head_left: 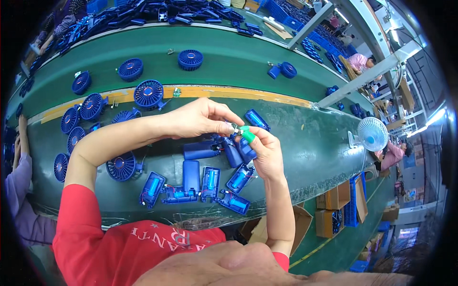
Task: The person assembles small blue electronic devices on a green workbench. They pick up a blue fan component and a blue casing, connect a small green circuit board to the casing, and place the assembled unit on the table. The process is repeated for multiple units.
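Observation:
My left hand (202, 119) reaches across with its thumb and forefinger pinched on a small whitish part (237, 130). My right hand (268, 152), with green covers on its thumb and forefinger, pinches the same spot from the other side. The exact kind of that part is too small to make out. Beneath the hands lie blue plastic handle housings (200, 150), some showing a blue battery cell and thin wires. More open housings (210, 183) lie nearer to me. Another housing with a battery (257, 120) is just beyond my right hand.
Several blue round fan heads (149, 94) lie left on the green bench (315, 143). A green conveyor belt (224, 52) with fan heads runs beyond a yellow strip. A white desk fan (372, 134) stands right. Cardboard boxes (326, 223) sit below; a co-worker's arm (23, 138) is at left.

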`<state>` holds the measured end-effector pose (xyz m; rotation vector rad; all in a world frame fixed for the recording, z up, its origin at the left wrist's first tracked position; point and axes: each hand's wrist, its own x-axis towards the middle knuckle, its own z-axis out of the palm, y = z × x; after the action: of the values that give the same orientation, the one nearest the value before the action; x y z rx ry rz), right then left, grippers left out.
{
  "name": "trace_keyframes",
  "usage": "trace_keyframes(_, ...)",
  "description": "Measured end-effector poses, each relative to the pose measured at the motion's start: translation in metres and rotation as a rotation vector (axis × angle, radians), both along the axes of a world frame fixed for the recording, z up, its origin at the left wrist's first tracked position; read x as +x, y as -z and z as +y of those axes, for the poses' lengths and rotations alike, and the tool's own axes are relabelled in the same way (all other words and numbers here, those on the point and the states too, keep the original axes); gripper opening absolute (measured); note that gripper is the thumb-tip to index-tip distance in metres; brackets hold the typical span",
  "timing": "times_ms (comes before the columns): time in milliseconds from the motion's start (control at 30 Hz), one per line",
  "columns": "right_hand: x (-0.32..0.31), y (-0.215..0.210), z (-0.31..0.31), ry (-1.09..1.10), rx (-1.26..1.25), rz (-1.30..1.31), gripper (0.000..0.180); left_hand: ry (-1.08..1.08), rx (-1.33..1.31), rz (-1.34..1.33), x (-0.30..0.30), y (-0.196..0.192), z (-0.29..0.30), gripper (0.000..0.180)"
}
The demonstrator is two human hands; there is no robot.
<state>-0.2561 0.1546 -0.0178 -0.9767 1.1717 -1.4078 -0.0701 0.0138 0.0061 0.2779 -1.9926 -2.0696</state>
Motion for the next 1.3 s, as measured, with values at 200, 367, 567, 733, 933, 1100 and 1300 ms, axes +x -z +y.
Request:
trace_keyframes(200,0.001,0.000,0.001,-0.033,-0.014,0.138,0.023,0.013,-0.057,0.008,-0.002,0.003,0.000,0.024)
trace_keyframes(367,0.001,-0.007,0.001,-0.092,0.015,0.118,0.019,0.066,0.023,-0.003,-0.001,0.011,-0.005,0.029)
trace_keyframes(567,-0.005,-0.018,-0.006,-0.220,0.088,0.125,0.016,0.029,0.296,0.043,-0.002,0.010,-0.001,0.031)
trace_keyframes(733,0.000,-0.019,-0.015,-0.192,-0.009,0.251,0.016,0.085,0.354,0.001,-0.001,0.017,-0.012,0.023)
trace_keyframes(933,-0.001,-0.012,-0.041,-0.149,0.035,0.156,0.017,-0.053,0.340,0.139,-0.006,0.021,-0.023,0.022)
trace_keyframes(1100,-0.011,-0.018,-0.085,-0.162,0.131,0.037,0.019,-0.144,0.182,0.097,-0.019,0.029,-0.067,0.020)
trace_keyframes(1300,-0.072,-0.032,-0.148,0.038,0.023,-0.039,0.017,-0.580,-0.678,-0.090,-0.038,0.068,-0.186,0.032)
